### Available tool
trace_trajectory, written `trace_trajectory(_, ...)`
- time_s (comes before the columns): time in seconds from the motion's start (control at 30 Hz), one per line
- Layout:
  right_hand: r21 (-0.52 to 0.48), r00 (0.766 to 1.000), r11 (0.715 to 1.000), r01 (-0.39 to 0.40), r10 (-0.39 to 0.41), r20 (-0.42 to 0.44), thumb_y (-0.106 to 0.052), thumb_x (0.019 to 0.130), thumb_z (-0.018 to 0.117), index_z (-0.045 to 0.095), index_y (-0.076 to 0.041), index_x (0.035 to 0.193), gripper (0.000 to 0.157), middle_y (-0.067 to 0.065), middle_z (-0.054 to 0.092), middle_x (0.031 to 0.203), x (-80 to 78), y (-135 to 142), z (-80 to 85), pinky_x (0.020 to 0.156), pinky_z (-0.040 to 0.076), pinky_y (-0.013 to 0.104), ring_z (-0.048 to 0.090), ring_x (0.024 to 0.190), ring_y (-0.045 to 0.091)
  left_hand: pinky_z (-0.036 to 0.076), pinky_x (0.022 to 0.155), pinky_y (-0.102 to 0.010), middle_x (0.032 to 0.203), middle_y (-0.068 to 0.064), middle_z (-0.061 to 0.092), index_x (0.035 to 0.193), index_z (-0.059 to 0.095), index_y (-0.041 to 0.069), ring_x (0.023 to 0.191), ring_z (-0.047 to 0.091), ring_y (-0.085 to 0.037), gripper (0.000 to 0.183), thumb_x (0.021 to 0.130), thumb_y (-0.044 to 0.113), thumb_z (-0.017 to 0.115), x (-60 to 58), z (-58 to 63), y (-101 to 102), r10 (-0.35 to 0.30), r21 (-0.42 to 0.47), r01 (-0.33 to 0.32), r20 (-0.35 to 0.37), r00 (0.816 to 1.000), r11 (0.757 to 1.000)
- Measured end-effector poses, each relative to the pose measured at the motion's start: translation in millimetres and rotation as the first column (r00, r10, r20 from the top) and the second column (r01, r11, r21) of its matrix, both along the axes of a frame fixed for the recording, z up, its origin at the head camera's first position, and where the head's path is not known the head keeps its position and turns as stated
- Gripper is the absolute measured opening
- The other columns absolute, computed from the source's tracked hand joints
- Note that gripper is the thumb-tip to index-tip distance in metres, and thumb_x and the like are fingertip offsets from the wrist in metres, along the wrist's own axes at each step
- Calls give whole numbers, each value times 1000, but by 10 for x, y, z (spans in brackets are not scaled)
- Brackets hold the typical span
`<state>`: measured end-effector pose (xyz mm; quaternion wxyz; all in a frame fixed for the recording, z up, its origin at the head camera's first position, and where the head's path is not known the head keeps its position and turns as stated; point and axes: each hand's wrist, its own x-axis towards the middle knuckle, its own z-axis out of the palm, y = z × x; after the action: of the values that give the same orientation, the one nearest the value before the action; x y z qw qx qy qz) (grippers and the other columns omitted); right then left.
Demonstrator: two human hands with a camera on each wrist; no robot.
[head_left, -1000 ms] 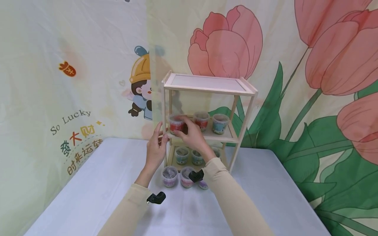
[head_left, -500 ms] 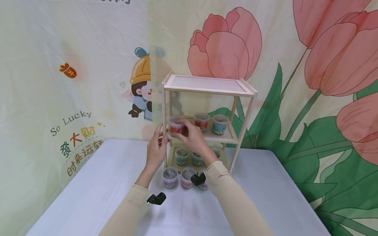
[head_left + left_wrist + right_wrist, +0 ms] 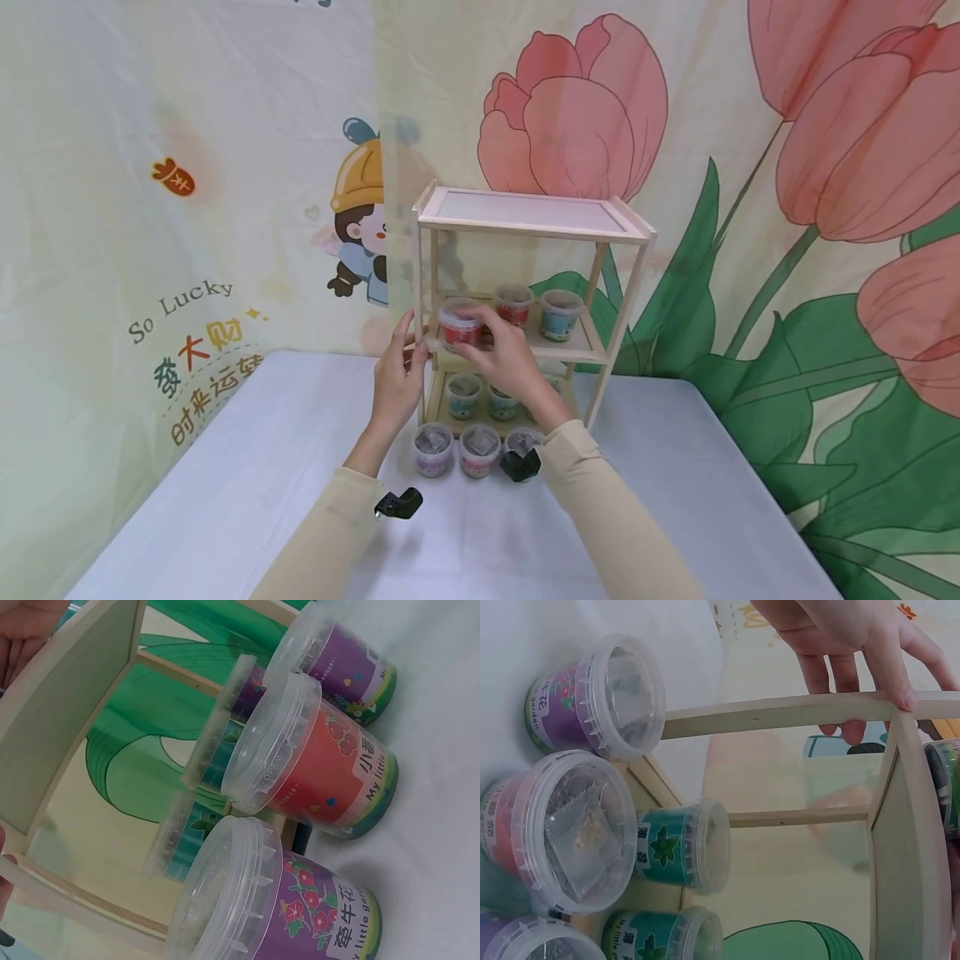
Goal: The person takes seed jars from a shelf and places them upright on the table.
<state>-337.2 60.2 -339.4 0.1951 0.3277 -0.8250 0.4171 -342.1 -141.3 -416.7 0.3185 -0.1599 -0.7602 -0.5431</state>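
Observation:
My right hand holds a small red plastic cup with a clear lid, at the left front of the middle shelf of a wooden rack. Whether its base touches the shelf is unclear. Near that shelf's left front corner, my left hand grips the rack's post, thumb in front and fingers behind. Another red cup and a blue cup stand on the same shelf, right of the held one. In the right wrist view, only part of the held cup shows at the right edge.
Teal cups stand on the bottom shelf, the rightmost partly behind my right arm. On the white tablecloth before the rack sit a purple cup, a red cup and another purple cup. A printed cloth hangs behind.
My right hand has moved the red cup a little to the right and toward me, away from the left post. The left hand stays on the post.

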Motion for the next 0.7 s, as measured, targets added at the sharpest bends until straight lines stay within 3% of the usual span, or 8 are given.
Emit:
trace_trajectory(0.23,-13,1000,1000,2,-3,-11,-12,98,78,60,-14,143,48,14,67,135,89,137,1,95,61,38,73,115,28,59,92,-57,139,-16,68,165,37,32,102,75,-44,57,112,24,56,-14,-4,-5,-12,6,12,-7,1000,1000)
trace_trajectory(0.53,-10,1000,1000,10,-10,-19,-12,98,78,60,-14,142,48,14,67,134,112,369,-37,97,60,37,72,116,28,60,91,-53,141,-8,68,166,35,35,103,76,-33,58,113,25,55,15,8,-2,0,-1,0,20,1000,1000)
trace_trajectory(0.7,-13,999,999,30,-30,-41,-8,96,80,61,-12,141,49,16,67,133,148,499,-44,96,60,40,72,114,30,59,93,-53,142,-8,68,166,35,36,106,75,-39,57,113,25,54,11,-2,2,-2,2,2,28,1000,1000)
